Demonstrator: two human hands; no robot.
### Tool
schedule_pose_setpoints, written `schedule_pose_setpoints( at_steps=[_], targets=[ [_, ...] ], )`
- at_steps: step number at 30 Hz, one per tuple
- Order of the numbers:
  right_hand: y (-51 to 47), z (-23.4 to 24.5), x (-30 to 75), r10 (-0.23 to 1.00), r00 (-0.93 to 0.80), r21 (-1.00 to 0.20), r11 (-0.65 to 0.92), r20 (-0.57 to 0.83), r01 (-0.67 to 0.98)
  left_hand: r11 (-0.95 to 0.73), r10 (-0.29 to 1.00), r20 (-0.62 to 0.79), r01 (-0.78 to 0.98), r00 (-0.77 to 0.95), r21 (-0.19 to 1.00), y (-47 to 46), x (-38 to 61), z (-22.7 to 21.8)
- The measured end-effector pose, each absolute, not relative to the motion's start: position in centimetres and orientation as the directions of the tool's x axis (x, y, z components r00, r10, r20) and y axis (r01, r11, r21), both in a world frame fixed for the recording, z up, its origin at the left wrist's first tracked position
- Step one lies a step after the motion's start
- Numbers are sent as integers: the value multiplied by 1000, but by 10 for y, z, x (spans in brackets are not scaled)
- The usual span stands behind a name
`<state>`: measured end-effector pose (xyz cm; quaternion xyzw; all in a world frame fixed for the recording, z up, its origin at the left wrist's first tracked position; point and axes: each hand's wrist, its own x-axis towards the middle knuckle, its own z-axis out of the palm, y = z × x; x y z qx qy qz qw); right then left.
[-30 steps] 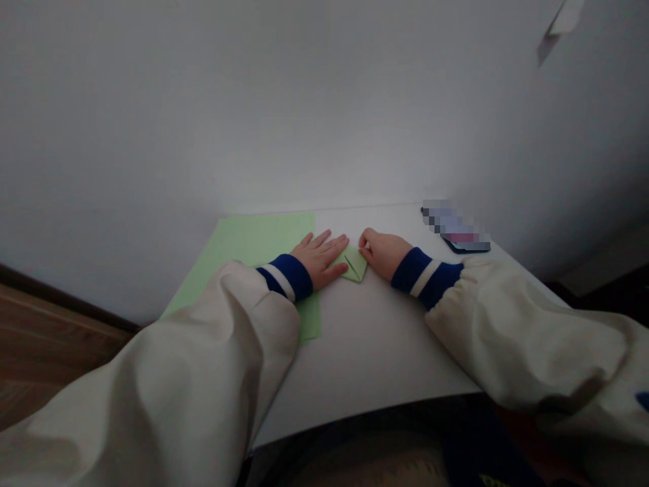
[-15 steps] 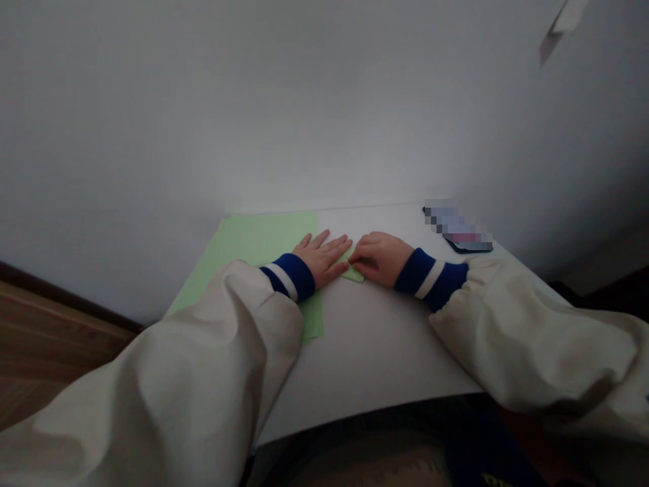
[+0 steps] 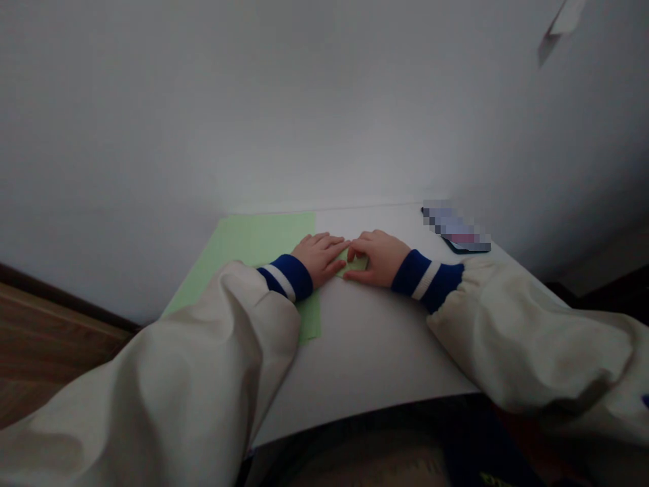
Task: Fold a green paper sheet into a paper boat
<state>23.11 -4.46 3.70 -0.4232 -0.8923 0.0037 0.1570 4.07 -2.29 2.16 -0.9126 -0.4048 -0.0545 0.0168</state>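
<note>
Folded green paper [image 3: 353,263] beneath flat, open left hand [image 3: 319,259]; right hand [image 3: 379,258] curled over it, grip unclear; uneven pressure could shift the paper.

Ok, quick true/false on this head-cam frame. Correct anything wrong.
1. The right hand lies over a small folded green paper. True.
2. The left hand grips a pen. False: it lies palm down with its fingertips at the folded paper, holding no pen.
3. The large green sheet lies to the right of the folded paper. False: it lies to the left, partly under the left sleeve.
4. A phone lies on the white table beyond the right hand. True.
</note>
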Motion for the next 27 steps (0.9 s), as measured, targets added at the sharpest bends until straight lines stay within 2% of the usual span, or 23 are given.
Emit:
schedule_pose_setpoints(
  at_steps=[4, 11, 14, 18, 22, 27],
  targets=[
    [-46, 39, 231, 769, -583, -117, 625, 264, 772, -701, 709, 132, 712, 693, 29, -22, 38, 22],
    [-45, 34, 237, 726, -631, -101, 674, 275, 732, -680, 733, 52, 731, 678, 48, -21, 37, 23],
    [-42, 28, 242, 686, -653, -137, 716, 320, 685, -695, 719, 87, 714, 690, 82, -18, 36, 20],
    [-38, 21, 245, 686, -592, -201, 708, 422, 677, -696, 718, 167, 699, 676, 162, -13, 34, 17],
    [-36, 19, 245, 731, -555, -213, 662, 397, 719, -697, 717, 206, 685, 665, 215, -14, 33, 17],
    [-33, 19, 243, 734, -553, -258, 666, 394, 700, -603, 794, 210, 783, 570, 152, -18, 35, 17]
  ],
)
